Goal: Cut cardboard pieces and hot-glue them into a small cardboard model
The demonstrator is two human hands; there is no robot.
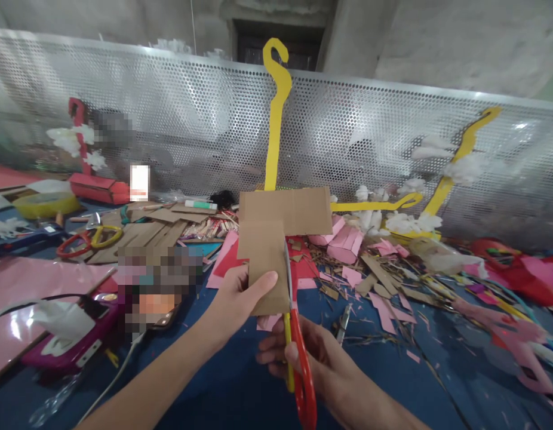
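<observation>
My left hand [243, 292] grips a brown cardboard piece [285, 212] by its lower part, thumb across its face. The cardboard is a bent strip, upright below and reaching right at the top. In my right hand [312, 352] is a pair of scissors [303, 364] with one red and one yellow handle. The blades point up along the right edge of the cardboard's lower part; whether they have cut in I cannot tell. Above the cardboard, a yellow hook-shaped strip [276, 125] stands against the metal mesh.
Perforated metal mesh [370, 131] runs along the back. Pink and brown scraps [384, 280] litter the right, near a utility knife [343, 322] and a pink glue gun [504, 334]. At left lie other scissors [91, 239], a tape roll [46, 204] and a purple box [70, 337].
</observation>
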